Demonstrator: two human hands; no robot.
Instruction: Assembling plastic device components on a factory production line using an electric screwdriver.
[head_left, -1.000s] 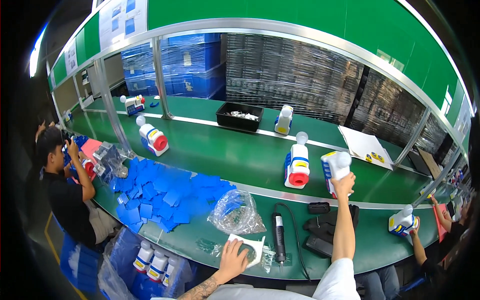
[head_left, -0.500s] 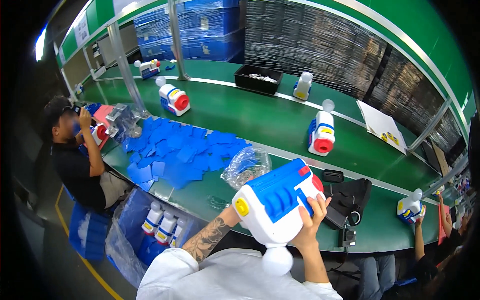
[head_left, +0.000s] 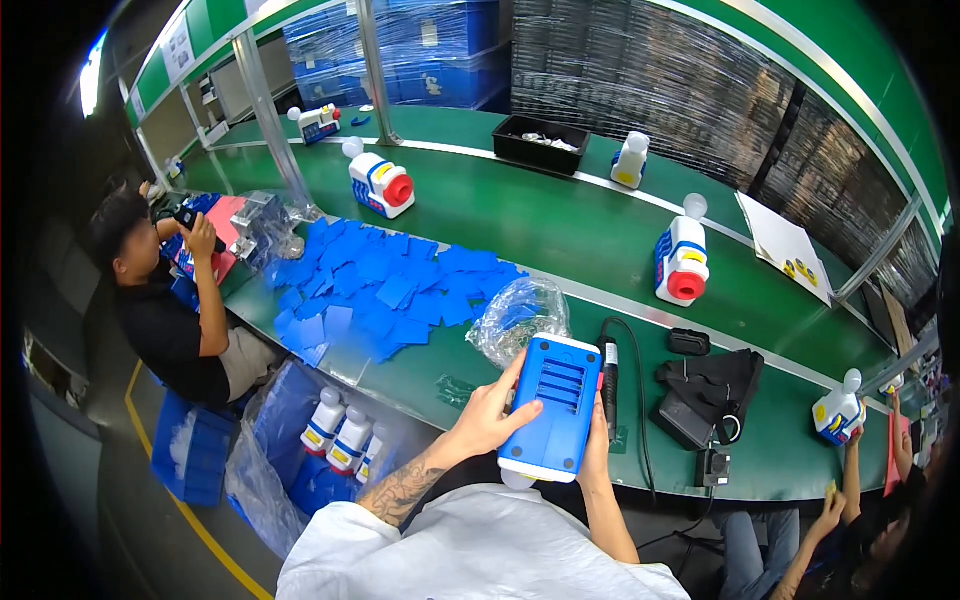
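Blue plastic toy body (head_left: 552, 405), vented back up, sat above the bench edge (head_left: 440, 375). Left hand (head_left: 482, 420) wrapped its side, fingers curled on; right hand (head_left: 597, 450) gripped behind. Looked light, rigid, smooth; best held by its edges.

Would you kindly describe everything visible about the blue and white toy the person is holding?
The toy looks like moulded plastic: a blue rounded-rectangular panel with a slotted vent grille faces the camera, over a white body showing along its edges. It is held tilted above the near edge of the green table. The left hand grips its left side, fingers on the panel; the right hand supports the right side from behind.
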